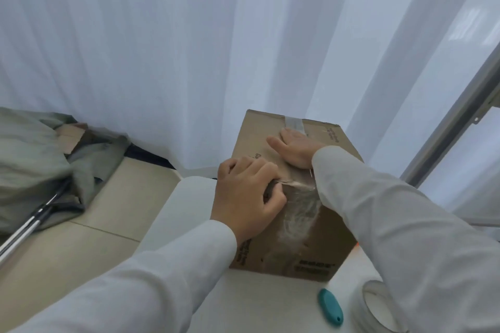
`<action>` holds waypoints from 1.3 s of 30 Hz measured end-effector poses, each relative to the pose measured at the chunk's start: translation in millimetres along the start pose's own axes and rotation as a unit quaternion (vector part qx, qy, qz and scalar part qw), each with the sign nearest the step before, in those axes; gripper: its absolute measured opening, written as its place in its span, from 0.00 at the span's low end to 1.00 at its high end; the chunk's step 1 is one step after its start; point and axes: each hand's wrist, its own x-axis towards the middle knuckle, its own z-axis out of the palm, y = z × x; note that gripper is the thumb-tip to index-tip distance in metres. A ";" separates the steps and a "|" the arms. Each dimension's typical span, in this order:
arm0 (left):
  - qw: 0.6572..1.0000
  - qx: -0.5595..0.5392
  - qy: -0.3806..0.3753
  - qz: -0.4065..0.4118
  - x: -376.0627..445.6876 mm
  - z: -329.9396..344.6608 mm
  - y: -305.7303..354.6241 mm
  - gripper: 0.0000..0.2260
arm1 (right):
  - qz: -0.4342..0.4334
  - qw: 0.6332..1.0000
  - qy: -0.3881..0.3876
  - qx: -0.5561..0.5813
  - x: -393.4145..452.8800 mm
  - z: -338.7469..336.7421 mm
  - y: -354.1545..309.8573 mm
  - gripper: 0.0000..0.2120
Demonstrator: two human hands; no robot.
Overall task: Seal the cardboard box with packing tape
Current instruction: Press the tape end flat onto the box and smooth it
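A brown cardboard box point(332, 238) stands shut on a white table point(189, 205). A strip of clear packing tape point(295, 124) runs along its top seam and down the near face, where it looks wrinkled. My right hand point(293, 147) lies flat, palm down, on the tape on top of the box. My left hand point(249, 194) is curled at the near top edge of the box, fingers pinched on a crumpled bit of the tape. A roll of clear tape point(378, 305) lies on the table at the lower right, partly behind my right sleeve.
A teal oval cutter point(330, 309) lies on the table beside the tape roll. White curtains point(189, 48) hang close behind the box. On the tiled floor at left sit a grey-green cloth heap point(35, 154), cardboard scraps and metal poles point(29, 227).
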 end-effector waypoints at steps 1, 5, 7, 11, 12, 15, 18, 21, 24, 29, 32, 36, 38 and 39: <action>1.000 0.000 0.000 0.001 -0.1 0.2 -0.3 0.10 | 0.008 1.000 0.003 0.000 6.1 -0.1 -0.4 0.36; 1.000 0.025 -0.009 0.012 0.5 1.4 -1.3 0.10 | 0.045 0.998 0.036 0.022 16.2 -1.1 -0.3 0.35; 0.999 0.049 -0.011 0.011 -0.8 3.0 -0.3 0.11 | 0.089 0.992 0.075 0.037 14.9 0.9 3.4 0.36; 0.998 0.054 -0.010 -0.007 -0.6 2.6 1.9 0.13 | 0.094 0.992 0.076 0.040 12.6 -0.3 5.7 0.40; 0.999 0.053 -0.008 -0.007 -0.2 2.1 2.0 0.13 | 0.091 0.993 0.066 0.045 8.3 -1.5 4.9 0.42; 0.999 0.052 -0.004 -0.007 0.0 0.9 2.4 0.14 | 0.062 0.997 0.043 0.033 -15.7 -2.4 6.2 0.47; 0.999 0.050 -0.008 -0.009 0.4 -1.0 3.5 0.14 | 0.019 0.999 0.028 0.022 -54.6 -1.3 7.0 0.42; 0.998 0.058 -0.030 -0.015 1.2 -2.6 4.0 0.13 | -0.010 0.999 0.040 0.013 -97.8 -0.3 3.3 0.35; 0.998 0.054 -0.028 -0.011 -0.1 -2.8 5.0 0.12 | -0.040 0.997 0.057 -0.013 -134.5 5.6 2.2 0.40; 0.998 0.042 -0.040 -0.020 -0.6 -4.2 7.1 0.09 | -0.077 0.990 0.115 -0.022 -159.8 23.3 15.7 0.40; 0.999 0.030 -0.036 -0.022 0.6 -6.9 7.1 0.09 | -0.079 0.982 0.165 -0.047 -159.6 34.9 20.1 0.42; 0.999 0.037 -0.028 -0.013 0.2 -6.6 5.7 0.09 | -0.081 0.970 0.212 -0.084 -155.2 48.2 22.2 0.42; 0.999 0.042 -0.025 -0.009 -0.1 -5.0 4.5 0.09 | -0.086 0.966 0.231 -0.082 -153.4 49.7 24.7 0.39; 0.999 0.042 -0.022 -0.006 0.2 -3.9 3.3 0.09 | -0.088 0.965 0.235 -0.074 -152.7 48.8 25.8 0.37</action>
